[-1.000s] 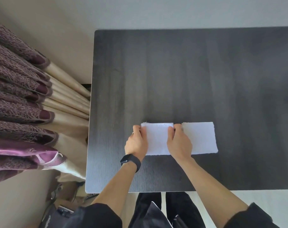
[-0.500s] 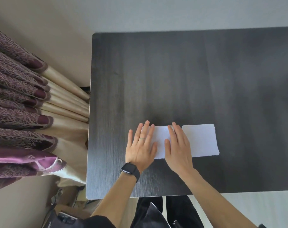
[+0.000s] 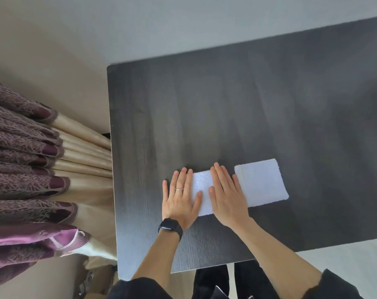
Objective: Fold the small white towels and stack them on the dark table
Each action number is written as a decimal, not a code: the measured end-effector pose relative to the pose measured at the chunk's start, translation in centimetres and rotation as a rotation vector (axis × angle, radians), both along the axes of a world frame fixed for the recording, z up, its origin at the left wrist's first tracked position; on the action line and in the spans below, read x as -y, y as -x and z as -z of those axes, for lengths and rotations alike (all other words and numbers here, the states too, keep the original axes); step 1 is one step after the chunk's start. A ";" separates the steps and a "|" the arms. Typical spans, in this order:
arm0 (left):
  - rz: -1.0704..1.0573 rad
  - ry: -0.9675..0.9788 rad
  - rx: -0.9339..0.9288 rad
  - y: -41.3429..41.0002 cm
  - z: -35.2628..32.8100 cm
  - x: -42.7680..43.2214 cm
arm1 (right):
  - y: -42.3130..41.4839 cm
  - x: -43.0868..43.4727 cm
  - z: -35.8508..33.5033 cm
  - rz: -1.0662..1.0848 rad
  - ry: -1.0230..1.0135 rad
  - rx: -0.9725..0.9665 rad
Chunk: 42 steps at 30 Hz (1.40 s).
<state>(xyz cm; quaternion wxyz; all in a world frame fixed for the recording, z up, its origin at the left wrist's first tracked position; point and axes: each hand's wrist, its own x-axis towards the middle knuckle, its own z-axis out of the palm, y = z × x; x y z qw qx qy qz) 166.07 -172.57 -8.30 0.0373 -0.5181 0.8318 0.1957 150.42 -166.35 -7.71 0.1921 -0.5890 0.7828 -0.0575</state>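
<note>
Two small white towels lie side by side near the front of the dark table [image 3: 226, 100]. The left folded towel [image 3: 202, 184] is mostly covered by both hands. My left hand [image 3: 180, 199] lies flat with straight fingers over its left edge, a ring on one finger and a black watch on the wrist. My right hand [image 3: 226, 195] presses flat on its right part. The right folded towel [image 3: 262, 182] lies uncovered, just right of my right hand, touching or nearly touching the left towel.
Purple and cream curtains [image 3: 36, 173] hang close to the table's left edge. A pale wall runs behind the table. The table's front edge [image 3: 205, 269] is just above my dark trousers, and a bag or cables sit on the floor at the lower left.
My hands went from pinching the left towel's top edge to lying flat on it. The view has tilted, so the table now appears slanted.
</note>
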 end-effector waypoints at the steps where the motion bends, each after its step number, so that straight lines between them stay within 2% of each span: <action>1: 0.004 0.000 0.019 0.1 -0.4 0.0 | 0.0 0.1 -0.3 0.008 -0.022 0.024; 8: 0.059 -0.033 0.146 2.4 -6.1 -0.9 | 2.5 -2.8 -8.0 0.132 0.005 0.329; 11: 0.150 -0.090 0.104 6.3 -9.4 -3.2 | 6.2 -8.2 -11.2 0.267 0.025 0.385; 15: 0.316 -0.115 -0.002 14.9 -13.5 -8.9 | 12.9 -17.3 -14.5 0.452 0.102 0.343; 24: 0.840 0.017 -0.285 39.0 -24.4 -33.0 | 29.1 -47.1 -25.6 0.927 0.404 -0.029; 31: 1.181 0.163 -0.567 54.1 -34.0 -53.3 | 35.1 -70.0 -34.4 1.309 0.660 -0.381; 37: 1.367 0.201 -0.761 64.0 -40.3 -67.9 | 39.0 -85.0 -39.6 1.493 0.716 -0.688; 42: 1.525 0.169 -0.867 71.8 -42.2 -78.6 | 44.1 -94.9 -42.1 1.572 0.678 -0.839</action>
